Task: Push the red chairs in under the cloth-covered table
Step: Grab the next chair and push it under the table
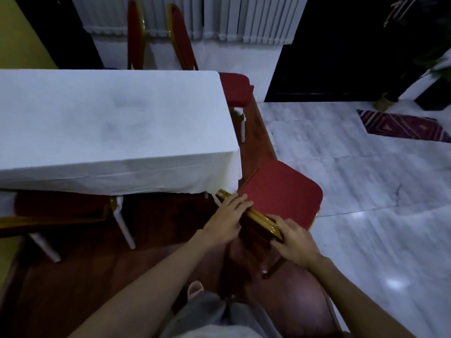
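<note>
Head view looks down past your grey trousers (207, 311) to both forearms reaching forward over the dark wooden floor (85, 276). Your left hand (225, 219) and your right hand (294, 241) are both closed over the gold top rail of the nearest red chair (280, 189), left near the rail's table end, right at its other end. Its seat sits just beside the near right corner of the white-cloth table (109, 123), angled and not under it. At the left, a 2nd red chair (61, 206) has its seat partly under the cloth's near edge. Beyond the table's far right corner, a 3rd red chair (235, 89) shows its seat, and 1 more chair back (135, 32) stands behind the table. White marble floor (366, 167) spreads right, with a patterned rug (402, 126) farther off.
</note>
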